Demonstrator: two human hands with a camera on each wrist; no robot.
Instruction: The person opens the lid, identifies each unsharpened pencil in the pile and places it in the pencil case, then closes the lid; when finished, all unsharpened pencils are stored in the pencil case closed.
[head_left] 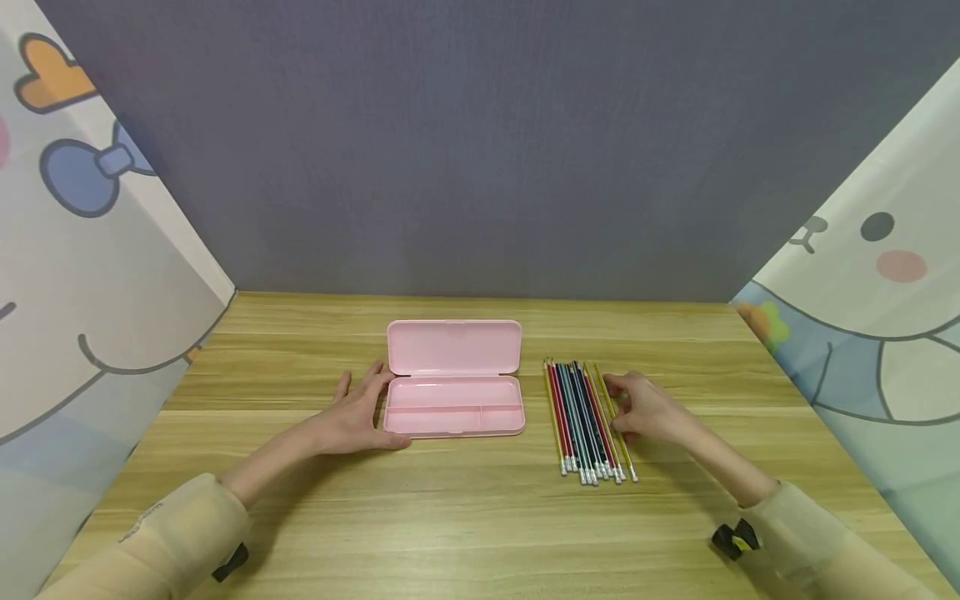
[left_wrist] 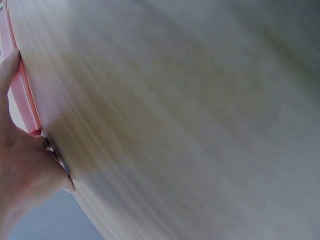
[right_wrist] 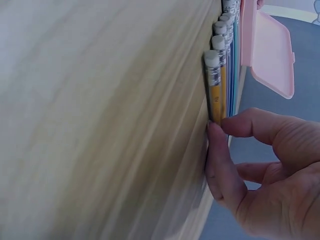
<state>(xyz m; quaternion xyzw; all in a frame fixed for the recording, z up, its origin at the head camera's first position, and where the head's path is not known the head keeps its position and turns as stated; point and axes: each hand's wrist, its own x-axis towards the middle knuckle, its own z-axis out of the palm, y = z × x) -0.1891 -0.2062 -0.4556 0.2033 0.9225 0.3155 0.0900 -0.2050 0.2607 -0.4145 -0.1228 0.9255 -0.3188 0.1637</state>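
An open pink pencil case (head_left: 454, 421) lies in the head view, its lid (head_left: 453, 347) laid back away from the person. My left hand (head_left: 360, 421) is spread at the case's left end, thumb along the front edge and fingers by the left side. To the right of the case, a row of pencils (head_left: 577, 425) in red, dark, blue-grey and yellow lies side by side, erasers toward the person. Thumb and forefinger of my right hand (head_left: 648, 407) pinch the rightmost yellow pencil (right_wrist: 214, 92), which still lies on the table.
The wood-grain table (head_left: 450, 525) ends at a grey upright panel (head_left: 480, 150) behind. Cartoon-printed sheets (head_left: 97, 275) stand on the left and right sides. A gap of bare wood separates the case from the pencils.
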